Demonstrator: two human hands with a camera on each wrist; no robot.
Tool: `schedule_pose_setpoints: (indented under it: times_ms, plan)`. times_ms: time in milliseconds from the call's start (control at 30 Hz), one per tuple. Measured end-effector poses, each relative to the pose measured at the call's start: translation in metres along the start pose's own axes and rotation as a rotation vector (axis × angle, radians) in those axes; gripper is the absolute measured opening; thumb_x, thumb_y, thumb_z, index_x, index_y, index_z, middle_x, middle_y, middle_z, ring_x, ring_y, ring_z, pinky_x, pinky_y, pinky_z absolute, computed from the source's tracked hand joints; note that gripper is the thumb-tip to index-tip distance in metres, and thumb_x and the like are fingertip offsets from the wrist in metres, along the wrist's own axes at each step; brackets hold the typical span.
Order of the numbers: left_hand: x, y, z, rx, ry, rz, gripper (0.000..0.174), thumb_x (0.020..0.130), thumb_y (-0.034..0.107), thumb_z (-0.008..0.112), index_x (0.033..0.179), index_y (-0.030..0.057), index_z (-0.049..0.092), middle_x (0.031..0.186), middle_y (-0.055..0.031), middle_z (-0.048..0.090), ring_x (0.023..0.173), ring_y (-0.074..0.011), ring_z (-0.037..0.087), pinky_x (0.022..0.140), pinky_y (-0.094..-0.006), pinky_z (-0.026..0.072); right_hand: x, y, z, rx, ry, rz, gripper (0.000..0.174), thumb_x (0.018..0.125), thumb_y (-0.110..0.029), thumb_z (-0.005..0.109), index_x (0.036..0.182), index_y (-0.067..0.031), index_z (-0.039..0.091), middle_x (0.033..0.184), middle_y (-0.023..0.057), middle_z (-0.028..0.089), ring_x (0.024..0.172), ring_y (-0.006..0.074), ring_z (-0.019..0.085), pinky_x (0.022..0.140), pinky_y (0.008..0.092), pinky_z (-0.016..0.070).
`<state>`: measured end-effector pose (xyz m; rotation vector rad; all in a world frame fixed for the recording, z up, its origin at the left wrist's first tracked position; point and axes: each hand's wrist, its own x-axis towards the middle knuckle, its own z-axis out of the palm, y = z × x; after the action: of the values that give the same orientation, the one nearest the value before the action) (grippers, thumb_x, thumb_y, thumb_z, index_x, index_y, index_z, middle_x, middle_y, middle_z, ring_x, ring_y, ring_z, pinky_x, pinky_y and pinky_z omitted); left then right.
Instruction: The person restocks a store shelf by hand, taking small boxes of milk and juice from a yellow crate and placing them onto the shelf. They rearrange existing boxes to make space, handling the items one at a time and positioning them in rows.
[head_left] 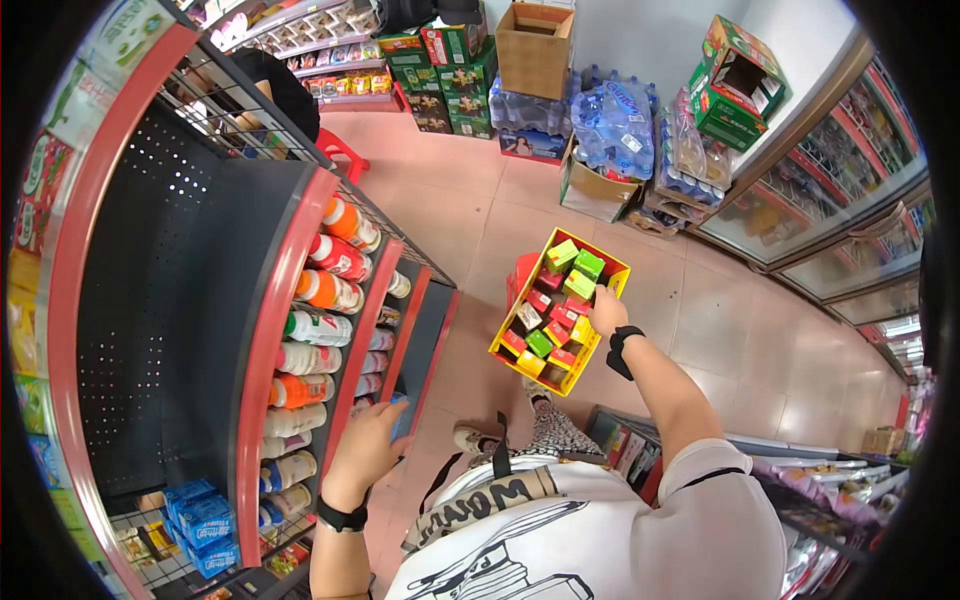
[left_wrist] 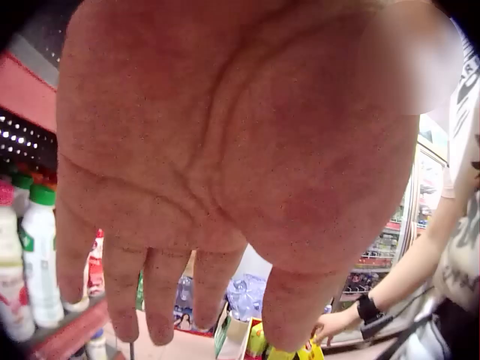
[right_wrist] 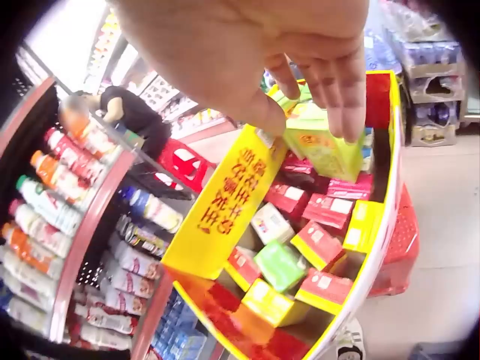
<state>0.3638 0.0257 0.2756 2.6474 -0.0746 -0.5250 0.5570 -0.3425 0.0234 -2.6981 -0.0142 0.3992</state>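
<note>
My right hand (head_left: 607, 312) reaches into a yellow-rimmed display box (right_wrist: 214, 214) filled with small red, green and yellow cartons. In the right wrist view, its thumb and fingers pinch a light green carton (right_wrist: 324, 152) in the far part of the box. Other cartons stand below, among them a bright green one (right_wrist: 280, 265) and a red-topped one (right_wrist: 328, 286). My left hand (head_left: 362, 452) holds nothing and is beside the shelf edge, palm and extended fingers filling the left wrist view. Nearest to it are rows of bottles (head_left: 305, 388) on the shelf.
The box sits on a red plastic stool (right_wrist: 397, 251). Blue drink packs (head_left: 200, 525) lie on the lower left shelf. Bottled water packs (head_left: 612, 125) and green cardboard boxes (head_left: 740, 85) stand along the back wall. Glass-door coolers (head_left: 830, 170) line the right. A person in black (right_wrist: 135, 116) is behind the shelf.
</note>
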Motion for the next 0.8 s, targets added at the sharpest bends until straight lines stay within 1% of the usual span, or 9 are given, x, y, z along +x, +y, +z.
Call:
schedule_pose_setpoints:
  times_ms: [167, 233, 433, 500, 567, 633, 667, 733, 800]
  plan:
    - [0.027, 0.019, 0.021, -0.083, -0.065, -0.062, 0.048, 0.074, 0.018, 0.07, 0.116, 0.0022, 0.054, 0.108, -0.019, 0.059, 0.1, -0.0363, 0.055, 0.085, -0.0415, 0.0447, 0.043, 0.006, 0.018, -0.001, -0.059, 0.089, 0.045, 0.075, -0.021, 0.068, 0.109, -0.0002, 0.047, 0.108, 0.02, 0.054, 0.1, 0.0364, 0.057, 0.084, 0.043, 0.0479]
    - [0.032, 0.021, 0.03, -0.101, -0.068, -0.084, 0.049, 0.075, 0.017, 0.07, 0.119, 0.0046, 0.053, 0.113, -0.0183, 0.058, 0.103, -0.0353, 0.055, 0.087, -0.04, 0.0448, 0.051, 0.006, 0.027, -0.066, -0.135, 0.126, 0.047, 0.075, -0.025, 0.07, 0.109, -0.0007, 0.048, 0.108, 0.0191, 0.055, 0.101, 0.0356, 0.057, 0.085, 0.0426, 0.0477]
    - [0.039, 0.033, 0.045, -0.088, -0.09, -0.171, 0.049, 0.075, 0.02, 0.07, 0.119, 0.0048, 0.054, 0.111, -0.0179, 0.059, 0.103, -0.0354, 0.055, 0.086, -0.0387, 0.0453, 0.057, 0.016, 0.049, -0.077, -0.106, 0.108, 0.044, 0.074, -0.022, 0.07, 0.106, -0.0044, 0.045, 0.108, 0.0194, 0.056, 0.095, 0.0348, 0.06, 0.079, 0.0422, 0.0504]
    - [0.042, 0.032, 0.054, -0.117, -0.113, -0.193, 0.049, 0.075, 0.02, 0.07, 0.119, 0.0049, 0.054, 0.111, -0.0178, 0.059, 0.104, -0.0354, 0.055, 0.086, -0.0387, 0.0451, 0.058, 0.015, 0.041, -0.1, -0.133, 0.053, 0.045, 0.074, -0.023, 0.071, 0.106, -0.0044, 0.046, 0.104, 0.0181, 0.058, 0.092, 0.0342, 0.061, 0.077, 0.0419, 0.0508]
    - [0.048, 0.032, 0.061, -0.145, -0.13, -0.207, 0.049, 0.076, 0.02, 0.069, 0.119, 0.0049, 0.054, 0.111, -0.0178, 0.059, 0.104, -0.0353, 0.054, 0.087, -0.0387, 0.045, 0.05, 0.007, 0.03, -0.045, -0.116, -0.014, 0.048, 0.068, -0.033, 0.075, 0.096, -0.0029, 0.052, 0.089, 0.0192, 0.063, 0.087, 0.0323, 0.063, 0.075, 0.0415, 0.0505]
    - [0.055, 0.03, 0.068, -0.184, -0.089, -0.164, 0.051, 0.076, 0.019, 0.07, 0.121, 0.0054, 0.052, 0.115, -0.0173, 0.057, 0.106, -0.0348, 0.054, 0.088, -0.0387, 0.0449, 0.029, -0.019, -0.001, 0.024, -0.165, -0.175, 0.047, 0.065, -0.035, 0.075, 0.092, -0.002, 0.055, 0.085, 0.0191, 0.063, 0.083, 0.0327, 0.063, 0.073, 0.0412, 0.05]
    - [0.06, 0.031, 0.072, -0.188, -0.085, -0.165, 0.051, 0.076, 0.019, 0.07, 0.121, 0.0054, 0.052, 0.115, -0.0173, 0.057, 0.106, -0.0348, 0.054, 0.088, -0.0387, 0.0449, 0.022, -0.022, -0.003, 0.116, -0.204, -0.256, 0.044, 0.065, -0.035, 0.074, 0.092, -0.0035, 0.057, 0.085, 0.0179, 0.063, 0.083, 0.0323, 0.063, 0.072, 0.0405, 0.0498]
    - [0.077, 0.037, 0.078, -0.254, 0.094, -0.089, 0.052, 0.073, 0.018, 0.071, 0.12, 0.004, 0.052, 0.113, -0.0188, 0.057, 0.107, -0.0351, 0.053, 0.088, -0.0386, 0.0449, 0.004, -0.038, -0.012, 0.256, -0.276, -0.425, 0.042, 0.065, -0.034, 0.073, 0.093, -0.0051, 0.059, 0.084, 0.0163, 0.063, 0.08, 0.0314, 0.063, 0.071, 0.0388, 0.0498]
    - [0.095, 0.052, 0.077, -0.346, 0.142, -0.089, 0.054, 0.072, 0.016, 0.072, 0.12, 0.0037, 0.051, 0.114, -0.0188, 0.057, 0.108, -0.0347, 0.053, 0.09, -0.038, 0.0442, -0.019, -0.062, -0.027, 0.358, -0.387, -0.581, 0.042, 0.066, -0.032, 0.073, 0.095, -0.0052, 0.06, 0.084, 0.0155, 0.064, 0.078, 0.0296, 0.063, 0.07, 0.0366, 0.0502]
